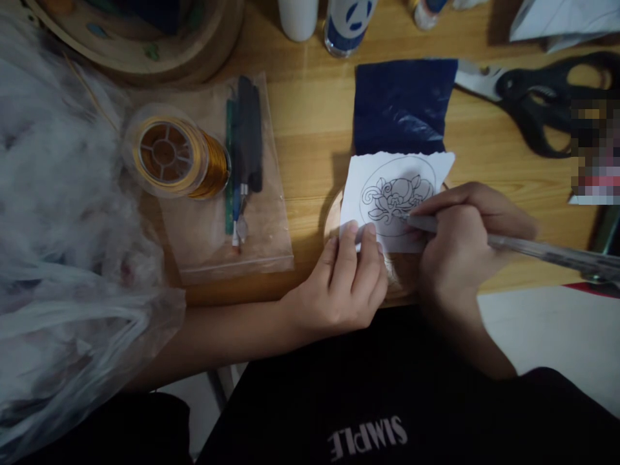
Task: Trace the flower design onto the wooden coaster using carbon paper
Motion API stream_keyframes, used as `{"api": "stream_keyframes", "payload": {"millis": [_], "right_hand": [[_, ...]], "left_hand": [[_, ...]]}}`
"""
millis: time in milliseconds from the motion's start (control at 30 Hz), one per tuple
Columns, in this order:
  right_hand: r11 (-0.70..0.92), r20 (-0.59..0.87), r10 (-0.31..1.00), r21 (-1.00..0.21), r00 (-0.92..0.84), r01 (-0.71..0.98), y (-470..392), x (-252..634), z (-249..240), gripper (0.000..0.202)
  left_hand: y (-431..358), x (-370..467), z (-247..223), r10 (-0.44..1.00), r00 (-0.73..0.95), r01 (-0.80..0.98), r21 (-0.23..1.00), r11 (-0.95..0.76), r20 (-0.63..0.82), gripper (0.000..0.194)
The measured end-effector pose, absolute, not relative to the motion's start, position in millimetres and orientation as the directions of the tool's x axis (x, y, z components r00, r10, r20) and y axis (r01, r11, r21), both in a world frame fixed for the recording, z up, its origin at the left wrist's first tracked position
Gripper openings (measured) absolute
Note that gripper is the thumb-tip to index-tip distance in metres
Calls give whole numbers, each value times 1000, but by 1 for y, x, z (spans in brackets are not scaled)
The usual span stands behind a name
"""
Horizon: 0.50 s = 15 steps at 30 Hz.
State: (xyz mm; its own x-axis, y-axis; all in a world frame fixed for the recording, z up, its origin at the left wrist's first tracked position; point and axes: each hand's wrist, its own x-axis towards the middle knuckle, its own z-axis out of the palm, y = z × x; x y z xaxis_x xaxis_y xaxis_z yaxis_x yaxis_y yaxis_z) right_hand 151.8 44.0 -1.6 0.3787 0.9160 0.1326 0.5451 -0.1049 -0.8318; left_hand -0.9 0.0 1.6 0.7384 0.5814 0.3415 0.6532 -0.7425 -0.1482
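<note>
A small white paper (387, 174) with a round flower line drawing lies over a dark blue carbon sheet (402, 106) on a round wooden piece (334, 216) near the table's front edge. My left hand (346, 278) presses its fingertips on the paper's lower left corner. A clear pen (533, 248) is gripped in my right hand (460, 245), with its tip touching the drawing's right side.
A spool of gold wire (177, 158) and a clear zip bag with dark tools (245, 148) lie left. Black scissors (537, 97) sit at back right. White plastic bags (62, 226) fill the left side. Bottles (346, 22) and a round wooden object (145, 39) stand at the back.
</note>
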Motion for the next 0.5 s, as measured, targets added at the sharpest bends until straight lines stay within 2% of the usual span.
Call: {"api": "stream_keyframes", "payload": {"millis": [500], "right_hand": [[-91, 148, 905, -850, 399, 520, 45, 151, -3, 29]], "left_hand": [[0, -1, 2, 583, 736, 655, -146, -741, 343, 34]]}}
